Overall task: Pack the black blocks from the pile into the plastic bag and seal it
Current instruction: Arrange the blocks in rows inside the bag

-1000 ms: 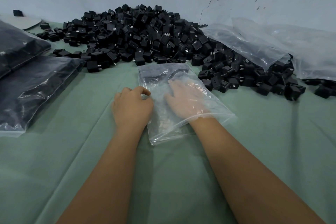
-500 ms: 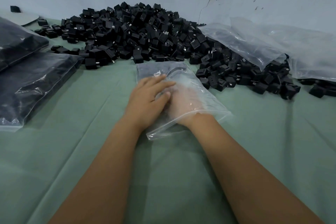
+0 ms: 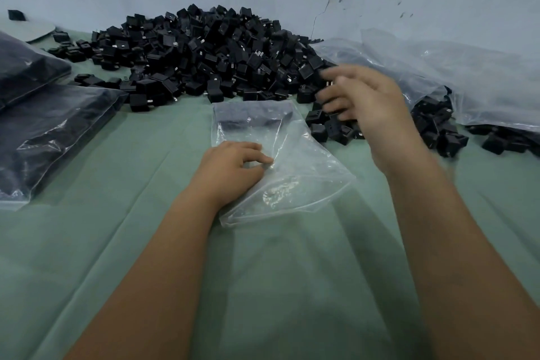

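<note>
While the clear, floppy plastic bag (image 3: 280,166) lies flat on the green worktop (image 3: 117,242), its mouth at the near end should be held open so blocks can slide in. It looks empty so far. At its left edge, the left hand (image 3: 230,169) rests with curled fingers (image 3: 257,155) pressing the thin plastic down. Farther off and to the right, the right hand (image 3: 362,108) hangs above the edge of the big pile of small black plastic blocks (image 3: 204,52), fingers (image 3: 333,96) spread apart and blurry, holding nothing I can see. It should scoop a few blocks gently.

No text, label or number is legible.
</note>
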The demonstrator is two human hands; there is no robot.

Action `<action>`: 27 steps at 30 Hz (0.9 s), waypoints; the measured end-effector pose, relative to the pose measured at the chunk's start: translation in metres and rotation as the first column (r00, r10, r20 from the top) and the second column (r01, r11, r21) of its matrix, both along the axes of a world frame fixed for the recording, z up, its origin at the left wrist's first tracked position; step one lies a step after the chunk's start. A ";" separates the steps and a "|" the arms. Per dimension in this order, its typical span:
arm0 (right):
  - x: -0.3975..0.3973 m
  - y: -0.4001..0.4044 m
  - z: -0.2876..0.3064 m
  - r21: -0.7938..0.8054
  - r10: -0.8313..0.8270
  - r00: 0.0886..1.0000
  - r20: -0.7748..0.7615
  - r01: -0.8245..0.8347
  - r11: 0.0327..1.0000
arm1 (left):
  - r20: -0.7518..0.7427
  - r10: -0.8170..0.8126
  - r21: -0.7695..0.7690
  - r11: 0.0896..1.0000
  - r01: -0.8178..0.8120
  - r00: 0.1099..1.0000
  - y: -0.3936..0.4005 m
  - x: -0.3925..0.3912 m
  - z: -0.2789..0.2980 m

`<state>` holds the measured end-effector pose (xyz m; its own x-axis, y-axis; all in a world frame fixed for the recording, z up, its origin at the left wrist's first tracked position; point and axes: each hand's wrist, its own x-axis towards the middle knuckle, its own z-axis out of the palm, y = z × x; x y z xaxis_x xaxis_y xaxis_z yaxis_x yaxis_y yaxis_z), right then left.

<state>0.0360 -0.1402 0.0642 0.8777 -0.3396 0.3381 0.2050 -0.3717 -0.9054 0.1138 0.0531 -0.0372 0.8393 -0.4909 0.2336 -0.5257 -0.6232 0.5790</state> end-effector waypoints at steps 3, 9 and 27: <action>0.022 -0.033 -0.047 0.018 -0.342 0.933 -0.109 0.346 0.938 | -0.003 -0.001 0.002 1.000 0.001 1.000 0.000 -0.001 0.001; 0.031 -0.057 -0.103 -0.537 -0.494 0.782 -0.381 0.248 0.806 | -0.003 -0.001 0.012 1.000 0.001 1.000 -0.001 -0.002 0.001; 0.027 -0.056 -0.103 -0.584 -0.541 0.823 -0.172 0.357 0.729 | -0.009 -0.017 -0.250 0.968 0.014 1.000 -0.001 -0.017 0.003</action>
